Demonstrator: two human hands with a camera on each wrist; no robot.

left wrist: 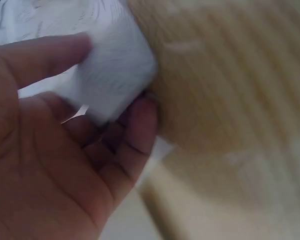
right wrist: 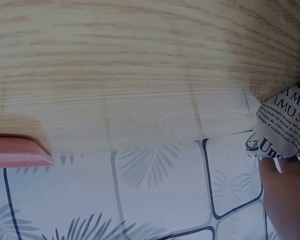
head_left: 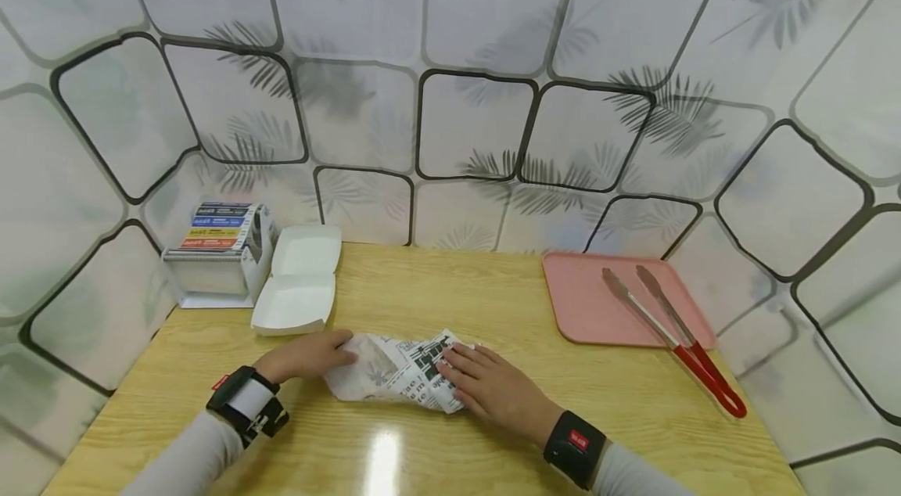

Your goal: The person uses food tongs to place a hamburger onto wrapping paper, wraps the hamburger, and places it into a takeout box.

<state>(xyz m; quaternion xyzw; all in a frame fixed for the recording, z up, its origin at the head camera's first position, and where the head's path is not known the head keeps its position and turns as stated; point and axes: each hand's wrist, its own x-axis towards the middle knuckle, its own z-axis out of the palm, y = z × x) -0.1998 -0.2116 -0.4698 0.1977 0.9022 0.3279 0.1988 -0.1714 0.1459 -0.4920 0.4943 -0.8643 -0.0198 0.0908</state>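
Observation:
A folded bundle of newsprint-patterned wrapping paper [head_left: 397, 372] lies on the wooden table, whatever is inside it hidden. My left hand [head_left: 310, 355] pinches its left end; in the left wrist view the thumb lies over a pale paper corner [left wrist: 122, 65] and the other fingers curl beneath it. Across the right end rests my right hand [head_left: 503, 390], its fingers extended over the print. The right wrist view catches only part of that hand [right wrist: 290, 200] at the paper's printed end [right wrist: 285, 122].
Behind the left hand stands an open white clamshell box [head_left: 299, 300], beside a dispenser box [head_left: 218, 253] with coloured labels. At the right lies a pink tray [head_left: 584, 308] with red-handled tongs [head_left: 686, 339] across it. A patterned curtain [head_left: 472, 120] borders the table.

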